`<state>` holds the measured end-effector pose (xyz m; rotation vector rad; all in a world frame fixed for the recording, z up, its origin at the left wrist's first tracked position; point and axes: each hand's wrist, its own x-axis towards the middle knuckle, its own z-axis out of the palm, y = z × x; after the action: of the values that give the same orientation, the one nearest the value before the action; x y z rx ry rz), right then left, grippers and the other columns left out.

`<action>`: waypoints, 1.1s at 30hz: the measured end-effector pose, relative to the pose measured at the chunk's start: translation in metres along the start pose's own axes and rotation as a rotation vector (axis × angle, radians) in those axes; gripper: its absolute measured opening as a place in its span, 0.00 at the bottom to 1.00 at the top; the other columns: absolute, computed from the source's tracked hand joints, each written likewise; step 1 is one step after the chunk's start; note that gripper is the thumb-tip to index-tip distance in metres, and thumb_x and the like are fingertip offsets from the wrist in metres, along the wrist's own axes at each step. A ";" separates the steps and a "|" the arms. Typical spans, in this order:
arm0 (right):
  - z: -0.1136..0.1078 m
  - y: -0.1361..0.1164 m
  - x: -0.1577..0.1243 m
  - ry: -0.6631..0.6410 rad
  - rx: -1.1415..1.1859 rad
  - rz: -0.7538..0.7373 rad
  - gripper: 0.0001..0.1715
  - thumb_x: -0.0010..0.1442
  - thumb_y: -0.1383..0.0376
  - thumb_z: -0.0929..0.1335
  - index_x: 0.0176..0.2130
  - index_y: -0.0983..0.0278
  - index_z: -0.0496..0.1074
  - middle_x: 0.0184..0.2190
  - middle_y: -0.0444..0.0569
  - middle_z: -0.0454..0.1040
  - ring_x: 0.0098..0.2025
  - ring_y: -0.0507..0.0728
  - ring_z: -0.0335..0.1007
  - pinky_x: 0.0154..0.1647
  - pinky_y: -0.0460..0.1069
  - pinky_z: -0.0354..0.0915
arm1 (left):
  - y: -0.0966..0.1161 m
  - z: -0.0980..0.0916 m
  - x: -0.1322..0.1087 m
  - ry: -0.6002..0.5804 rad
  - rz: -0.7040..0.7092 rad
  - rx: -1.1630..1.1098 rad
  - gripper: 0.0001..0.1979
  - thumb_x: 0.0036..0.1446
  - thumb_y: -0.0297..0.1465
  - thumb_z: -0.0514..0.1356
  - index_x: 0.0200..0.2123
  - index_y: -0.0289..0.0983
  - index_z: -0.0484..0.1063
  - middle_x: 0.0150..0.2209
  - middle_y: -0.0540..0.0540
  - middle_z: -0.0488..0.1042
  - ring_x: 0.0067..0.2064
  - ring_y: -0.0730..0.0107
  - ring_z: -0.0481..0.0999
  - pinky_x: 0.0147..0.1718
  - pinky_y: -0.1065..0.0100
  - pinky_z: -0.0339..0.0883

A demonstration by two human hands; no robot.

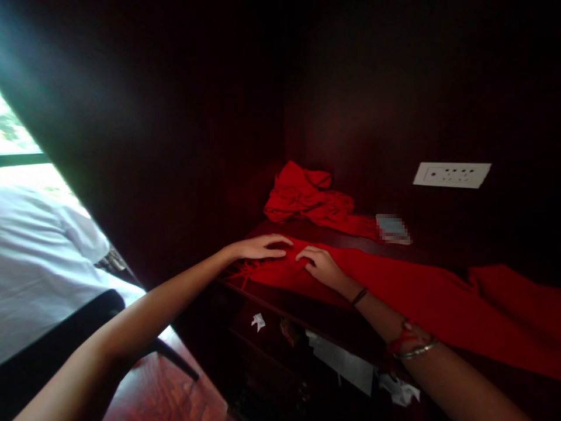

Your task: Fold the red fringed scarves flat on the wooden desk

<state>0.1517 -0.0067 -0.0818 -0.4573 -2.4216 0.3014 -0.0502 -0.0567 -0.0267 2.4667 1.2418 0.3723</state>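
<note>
A long red scarf with a fringed end lies stretched along a dark wooden desk top. My left hand rests flat on the scarf near its fringed left end, fingers stretched out. My right hand lies just to the right of it, fingers spread and pressing on the same cloth. The fingertips of both hands nearly meet. A second, crumpled red cloth sits heaped at the back corner of the desk, apart from both hands.
A white socket strip is set in the dark back wall. A small pale card lies by the crumpled cloth. Papers lie on a shelf under the desk. A dark chair back and a white bed are at left.
</note>
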 end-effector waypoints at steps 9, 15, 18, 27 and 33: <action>0.001 0.005 0.079 0.164 -0.095 0.365 0.07 0.49 0.65 0.65 0.31 0.64 0.70 0.25 0.45 0.71 0.27 0.50 0.64 0.28 0.43 0.57 | -0.013 0.001 -0.004 0.246 -0.289 -0.005 0.22 0.44 0.38 0.55 0.43 0.34 0.63 0.37 0.48 0.70 0.36 0.68 0.68 0.35 0.71 0.60; 0.019 0.023 0.094 0.070 -0.119 0.442 0.08 0.50 0.66 0.64 0.34 0.63 0.69 0.28 0.46 0.71 0.29 0.50 0.66 0.30 0.43 0.58 | -0.051 -0.021 -0.017 0.266 -0.694 -0.077 0.17 0.51 0.39 0.47 0.35 0.32 0.66 0.27 0.46 0.71 0.26 0.73 0.68 0.23 0.74 0.60; 0.026 0.027 0.094 0.014 -0.115 0.430 0.14 0.49 0.67 0.65 0.39 0.63 0.66 0.31 0.47 0.71 0.31 0.50 0.66 0.32 0.44 0.59 | -0.055 -0.027 -0.020 0.237 -0.868 0.262 0.11 0.49 0.33 0.50 0.33 0.34 0.67 0.29 0.45 0.70 0.30 0.70 0.70 0.26 0.73 0.61; 0.025 0.020 0.075 -0.116 -0.287 0.259 0.16 0.52 0.66 0.61 0.43 0.66 0.65 0.41 0.53 0.66 0.44 0.54 0.60 0.44 0.48 0.57 | -0.031 0.002 -0.009 0.202 -0.313 0.574 0.18 0.54 0.38 0.47 0.48 0.40 0.59 0.49 0.43 0.59 0.49 0.63 0.60 0.45 0.64 0.54; 0.020 0.031 0.028 -0.210 -0.336 0.128 0.21 0.57 0.65 0.56 0.49 0.71 0.60 0.47 0.57 0.62 0.50 0.55 0.56 0.50 0.49 0.53 | -0.072 0.014 -0.018 0.020 -0.411 0.485 0.20 0.57 0.38 0.42 0.52 0.43 0.56 0.56 0.45 0.52 0.55 0.61 0.51 0.49 0.60 0.49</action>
<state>0.1265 0.0309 -0.0916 -0.7653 -2.6639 -0.0080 -0.1072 -0.0336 -0.0709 2.4773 1.9889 -0.0217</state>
